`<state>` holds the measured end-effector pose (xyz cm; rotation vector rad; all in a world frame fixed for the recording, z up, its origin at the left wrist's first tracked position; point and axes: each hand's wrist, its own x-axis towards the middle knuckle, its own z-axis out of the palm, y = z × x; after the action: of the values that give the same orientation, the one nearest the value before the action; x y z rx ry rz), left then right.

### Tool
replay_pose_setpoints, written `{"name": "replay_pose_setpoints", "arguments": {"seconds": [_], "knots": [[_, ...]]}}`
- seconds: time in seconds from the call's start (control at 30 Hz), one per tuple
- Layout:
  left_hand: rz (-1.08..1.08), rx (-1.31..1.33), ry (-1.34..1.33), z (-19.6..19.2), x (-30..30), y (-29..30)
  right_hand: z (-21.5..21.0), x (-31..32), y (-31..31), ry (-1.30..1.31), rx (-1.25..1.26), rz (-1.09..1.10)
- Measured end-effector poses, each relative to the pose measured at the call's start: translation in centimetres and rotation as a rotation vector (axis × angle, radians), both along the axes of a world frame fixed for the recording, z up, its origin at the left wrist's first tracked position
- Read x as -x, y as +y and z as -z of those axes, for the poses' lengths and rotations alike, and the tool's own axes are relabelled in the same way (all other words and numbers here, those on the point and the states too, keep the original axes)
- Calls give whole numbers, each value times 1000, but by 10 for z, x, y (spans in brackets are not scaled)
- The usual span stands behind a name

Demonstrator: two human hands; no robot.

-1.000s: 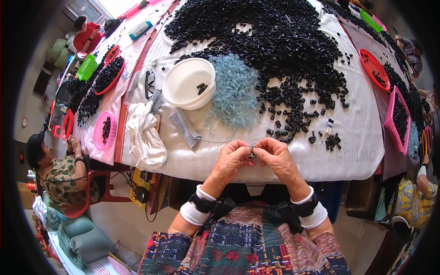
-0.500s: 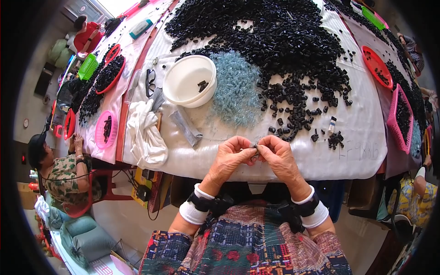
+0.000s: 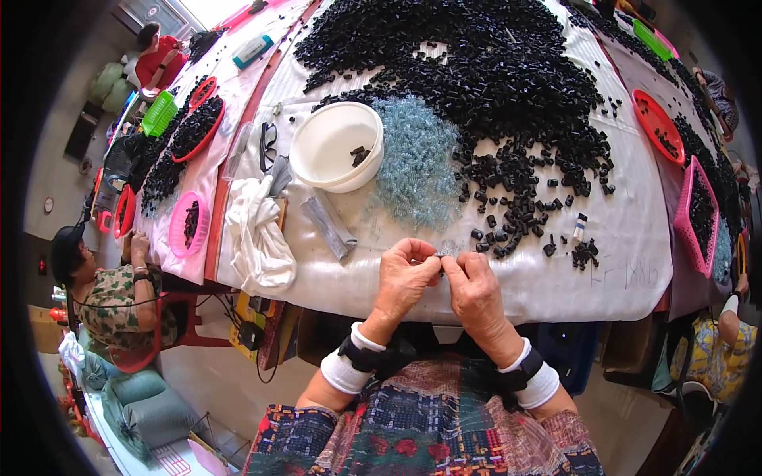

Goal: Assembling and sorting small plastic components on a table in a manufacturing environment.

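Note:
Over the near edge of the table my left hand (image 3: 405, 274) and my right hand (image 3: 476, 295) meet at the fingertips. Both are closed in a pinch on something small, mostly hidden by the fingers. Just beyond the fingertips lie a few small clear pieces (image 3: 451, 247). A heap of small clear bluish pieces (image 3: 417, 159) is farther up the cloth. Beside it, on the right, small black plastic pieces (image 3: 508, 230) spread toward me from a large black pile (image 3: 476, 87). Left of the clear heap stands a white bowl (image 3: 329, 143) with a few black pieces inside.
A white cloth (image 3: 258, 238), a grey strip-like packet (image 3: 328, 226) and dark glasses (image 3: 268, 145) lie left on the covered table. A small white-and-blue bottle-like item (image 3: 580, 226) lies right. Co-workers (image 3: 115, 293) sit at side tables holding pink baskets (image 3: 697, 214) and red trays (image 3: 657, 127).
My right hand has drawn slightly toward me and turned, its fingers now pointing more away from me. The fingertips of both hands remain together. The view has shifted slightly.

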<state>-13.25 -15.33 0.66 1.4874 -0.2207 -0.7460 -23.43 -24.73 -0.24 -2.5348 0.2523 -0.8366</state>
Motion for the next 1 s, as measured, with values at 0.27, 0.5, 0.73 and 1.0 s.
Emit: {"name": "replay_pose_setpoints", "arguments": {"seconds": [0.27, 0.5, 0.73, 1.0], "knots": [[-39, -31, -212, 9, 9, -4, 2, 8, 7, 119, -291, 11], [-27, 23, -406, 0, 13, -8, -16, 7, 2, 243, 203, 99], [17, 169, -257, -21, 22, -7, -21, 7, -3, -27, -1321, -335], [156, 64, -735, -47, 16, -3, -33, 14, -16, -132, -1330, -281]]}}
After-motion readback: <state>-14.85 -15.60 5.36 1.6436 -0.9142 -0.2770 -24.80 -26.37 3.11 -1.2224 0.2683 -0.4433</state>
